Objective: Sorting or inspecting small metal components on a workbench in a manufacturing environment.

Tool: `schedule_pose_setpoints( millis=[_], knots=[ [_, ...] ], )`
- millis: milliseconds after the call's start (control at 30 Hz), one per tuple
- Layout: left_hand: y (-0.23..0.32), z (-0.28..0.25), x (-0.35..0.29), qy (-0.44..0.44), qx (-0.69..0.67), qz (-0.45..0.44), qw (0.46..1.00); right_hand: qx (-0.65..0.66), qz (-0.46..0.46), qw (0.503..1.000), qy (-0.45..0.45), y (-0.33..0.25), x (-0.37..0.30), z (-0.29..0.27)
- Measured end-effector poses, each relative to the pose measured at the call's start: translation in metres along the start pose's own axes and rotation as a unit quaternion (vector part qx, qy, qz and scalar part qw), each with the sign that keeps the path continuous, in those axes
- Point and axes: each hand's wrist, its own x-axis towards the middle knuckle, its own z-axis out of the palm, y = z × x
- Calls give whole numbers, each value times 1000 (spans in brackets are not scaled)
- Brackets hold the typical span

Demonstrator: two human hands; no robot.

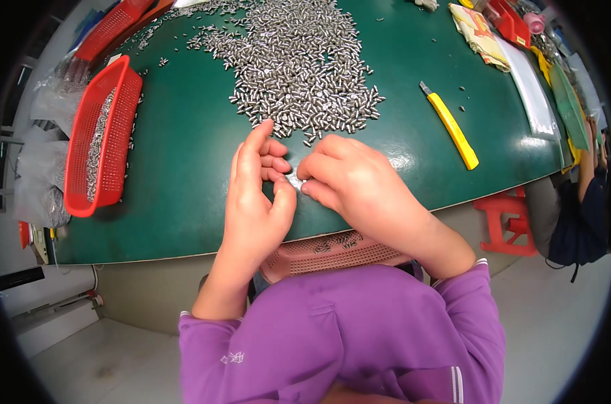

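A wide heap of small, silvery, pin-like metal parts covers the table just beyond my hands. My left hand is at the heap's near edge, index finger stretched out, the other fingers loosely bent and the thumb apart. No part shows in it. Beside it, my right hand has its thumb and index finger pinched together, facing the left fingertips. Whatever sits in that pinch is too small and hidden to name. Below the hands, a pink perforated basket with some metal parts sits partly under the table's front edge.
The table has a green top. On the left stands a red perforated basket holding more metal parts. A yellow utility knife lies to the right, blade out. Farther right are clear plastic bags, a red stool and another person's arm.
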Motion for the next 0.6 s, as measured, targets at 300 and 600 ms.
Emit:
schedule_pose_setpoints(
  millis=[300, 600],
  knots=[
    [15, 2, 5, -32, 86, -11, 996, 96, -36, 985, -139, -10, -36, -29],
    [13, 14, 23, -50, 144, 50, 987, -74, 15, 996, 54, 16, 9, -16]
  ],
)
